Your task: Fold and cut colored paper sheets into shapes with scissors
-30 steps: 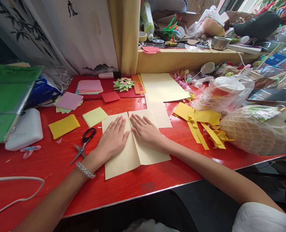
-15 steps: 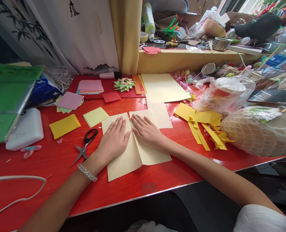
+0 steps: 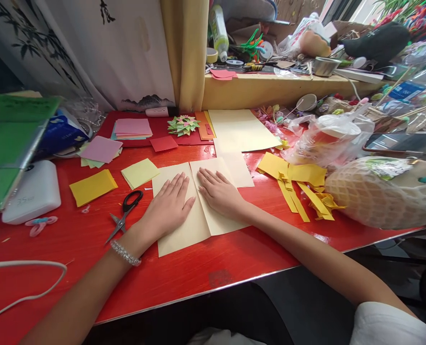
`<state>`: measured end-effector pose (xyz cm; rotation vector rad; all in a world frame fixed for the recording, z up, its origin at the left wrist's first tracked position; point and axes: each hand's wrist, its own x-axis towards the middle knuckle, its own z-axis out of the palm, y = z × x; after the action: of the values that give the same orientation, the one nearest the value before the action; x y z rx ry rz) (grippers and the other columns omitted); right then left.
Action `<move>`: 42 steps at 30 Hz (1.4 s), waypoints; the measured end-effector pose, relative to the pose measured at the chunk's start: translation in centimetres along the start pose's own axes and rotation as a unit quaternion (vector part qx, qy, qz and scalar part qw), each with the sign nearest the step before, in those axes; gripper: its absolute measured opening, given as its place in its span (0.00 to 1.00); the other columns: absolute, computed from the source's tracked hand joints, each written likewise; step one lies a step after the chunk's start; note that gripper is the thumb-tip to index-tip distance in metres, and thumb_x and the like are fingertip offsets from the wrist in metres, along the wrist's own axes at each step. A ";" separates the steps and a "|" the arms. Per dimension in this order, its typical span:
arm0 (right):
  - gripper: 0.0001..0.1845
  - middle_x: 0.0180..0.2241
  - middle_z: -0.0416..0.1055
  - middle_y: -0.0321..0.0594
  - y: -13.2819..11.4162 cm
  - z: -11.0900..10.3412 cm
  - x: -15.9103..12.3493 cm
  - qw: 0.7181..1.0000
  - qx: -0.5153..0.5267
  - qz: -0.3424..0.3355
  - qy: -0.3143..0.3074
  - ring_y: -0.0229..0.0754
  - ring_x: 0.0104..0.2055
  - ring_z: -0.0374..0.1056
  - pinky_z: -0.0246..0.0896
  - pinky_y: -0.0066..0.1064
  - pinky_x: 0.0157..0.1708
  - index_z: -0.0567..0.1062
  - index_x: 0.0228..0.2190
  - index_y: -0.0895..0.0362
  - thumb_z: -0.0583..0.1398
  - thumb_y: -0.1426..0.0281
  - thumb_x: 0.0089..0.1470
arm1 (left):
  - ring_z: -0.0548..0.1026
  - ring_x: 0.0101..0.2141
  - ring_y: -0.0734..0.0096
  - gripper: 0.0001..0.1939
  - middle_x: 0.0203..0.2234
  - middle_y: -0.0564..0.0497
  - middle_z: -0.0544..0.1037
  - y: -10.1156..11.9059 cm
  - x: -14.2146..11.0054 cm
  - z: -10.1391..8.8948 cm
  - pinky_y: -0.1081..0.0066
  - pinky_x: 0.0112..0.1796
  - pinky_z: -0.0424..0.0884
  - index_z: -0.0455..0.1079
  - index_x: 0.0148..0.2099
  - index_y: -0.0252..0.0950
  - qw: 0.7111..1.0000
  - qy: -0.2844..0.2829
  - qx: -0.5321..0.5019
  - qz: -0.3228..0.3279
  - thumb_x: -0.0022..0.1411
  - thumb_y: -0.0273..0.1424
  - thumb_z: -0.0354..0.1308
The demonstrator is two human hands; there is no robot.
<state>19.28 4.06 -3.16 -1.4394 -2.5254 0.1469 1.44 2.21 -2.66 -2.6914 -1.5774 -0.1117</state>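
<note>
A cream sheet of paper (image 3: 186,235) lies spread on the red table, with a crease down its middle. My left hand (image 3: 171,203) rests flat on the left half, fingers stretched forward. On the right half lies my right hand (image 3: 220,194), palm down and fingers extended. Neither hand grips anything. Black-handled scissors (image 3: 126,213), blades apart, lie just left of my left wrist. A pale yellow stack of paper squares (image 3: 140,173) sits by the sheet's upper left corner. Beyond my right hand is another cream piece of paper (image 3: 242,170).
Yellow paper strips (image 3: 292,184) lie to the right, beside a netted fruit (image 3: 381,191). Pink paper squares (image 3: 132,128) and a folded-paper ring (image 3: 183,125) are at the back. A white power bank (image 3: 35,191) and white cable (image 3: 54,263) occupy the left.
The cream sheet has shifted slightly away from the table's front edge, and its halves lie flatter. Both hands stay flat on it. The whole view has shifted a little.
</note>
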 end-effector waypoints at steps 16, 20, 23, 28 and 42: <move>0.30 0.63 0.44 0.45 -0.7 -0.2 -0.2 0.999 -0.028 0.030 0.002 0.42 0.65 0.39 0.33 0.42 0.62 0.51 0.60 0.65 0.35 0.64 0.62 | 0.45 0.62 0.63 0.31 0.63 0.41 0.47 0.7 -0.1 0.2 0.60 0.60 0.44 0.46 0.64 0.25 0.999 0.020 -0.003 -0.031 0.65 0.40 0.32; 0.30 0.63 0.44 0.45 -0.8 -0.3 -0.2 0.999 -0.024 0.030 0.000 0.42 0.65 0.38 0.33 0.42 0.62 0.52 0.60 0.65 0.35 0.64 0.62 | 0.44 0.62 0.62 0.32 0.63 0.40 0.47 0.9 -0.1 0.2 0.60 0.61 0.43 0.45 0.64 0.24 0.999 0.009 -0.003 -0.040 0.65 0.40 0.32; 0.30 0.63 0.43 0.45 -0.8 -0.3 -0.2 0.999 -0.026 0.031 0.000 0.41 0.65 0.38 0.33 0.42 0.62 0.51 0.60 0.64 0.35 0.64 0.62 | 0.44 0.63 0.61 0.32 0.63 0.40 0.46 1.0 -0.1 0.2 0.60 0.61 0.43 0.45 0.64 0.24 0.999 0.007 -0.005 -0.044 0.66 0.41 0.31; 0.30 0.63 0.44 0.45 -0.8 -0.2 -0.2 0.999 -0.031 0.031 0.000 0.41 0.65 0.38 0.33 0.41 0.62 0.52 0.60 0.65 0.35 0.65 0.62 | 0.44 0.63 0.62 0.32 0.63 0.40 0.46 1.1 -0.2 0.2 0.59 0.61 0.44 0.45 0.64 0.24 0.999 0.010 -0.005 -0.047 0.65 0.41 0.31; 0.29 0.64 0.42 0.43 -0.8 -0.2 -0.3 0.999 -0.030 0.037 -0.008 0.41 0.65 0.38 0.32 0.40 0.63 0.50 0.61 0.64 0.35 0.65 0.62 | 0.44 0.62 0.61 0.32 0.63 0.39 0.47 1.6 -0.4 0.1 0.60 0.61 0.43 0.45 0.64 0.22 0.998 0.002 0.012 -0.064 0.66 0.40 0.31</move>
<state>18.82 3.43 -2.81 -1.5611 -2.5103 0.0959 2.63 1.09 -2.76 -2.5688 -1.7387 -0.0990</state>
